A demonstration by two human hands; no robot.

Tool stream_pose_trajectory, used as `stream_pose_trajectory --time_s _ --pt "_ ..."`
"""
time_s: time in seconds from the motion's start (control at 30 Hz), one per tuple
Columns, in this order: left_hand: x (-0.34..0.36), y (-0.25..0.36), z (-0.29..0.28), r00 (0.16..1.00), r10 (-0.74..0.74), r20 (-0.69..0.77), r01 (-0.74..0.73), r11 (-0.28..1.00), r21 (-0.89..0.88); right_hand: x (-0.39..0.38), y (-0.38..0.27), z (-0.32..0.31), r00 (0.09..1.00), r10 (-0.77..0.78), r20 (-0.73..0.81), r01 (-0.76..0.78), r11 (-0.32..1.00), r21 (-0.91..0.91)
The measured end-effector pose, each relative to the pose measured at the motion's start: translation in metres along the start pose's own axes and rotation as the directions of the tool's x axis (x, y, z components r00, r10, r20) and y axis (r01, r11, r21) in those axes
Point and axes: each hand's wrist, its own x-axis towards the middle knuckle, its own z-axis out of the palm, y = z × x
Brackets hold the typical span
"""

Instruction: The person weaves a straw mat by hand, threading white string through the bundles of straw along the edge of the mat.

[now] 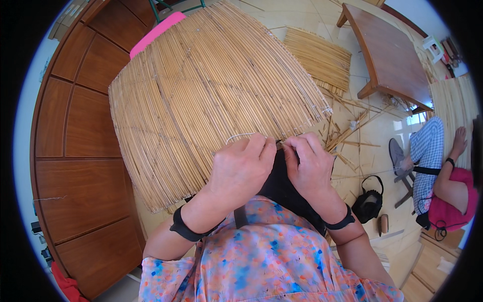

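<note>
Left hand (246, 163) and right hand (311, 163), fingers pinched nearly closed on something too small to tell, meet the near edge of the reed mat (211, 90), seemingly mostly bound, white cord (240, 134) apparently unfastened.

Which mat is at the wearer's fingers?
The large mat, at the left hand and right hand; the smaller mat lies beyond, the pale mat near the co-worker.
</note>
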Motion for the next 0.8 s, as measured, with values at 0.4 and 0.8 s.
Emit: stream_pose_trajectory --time_s 0.4,0.8 --pt "-0.0014 0.0018 0.0033 1.000 -0.003 -0.024 0.004 1.000 0.014 -0.0005 -0.0006 0.0013 1.000 0.003 -0.001 -0.003 1.000 0.010" --pt "-0.0050 0.0010 0.0039 0.999 -0.004 -0.032 0.004 1.000 0.002 -0.0023 0.0000 0.0022 1.000 0.014 -0.006 -0.014 1.000 0.007"
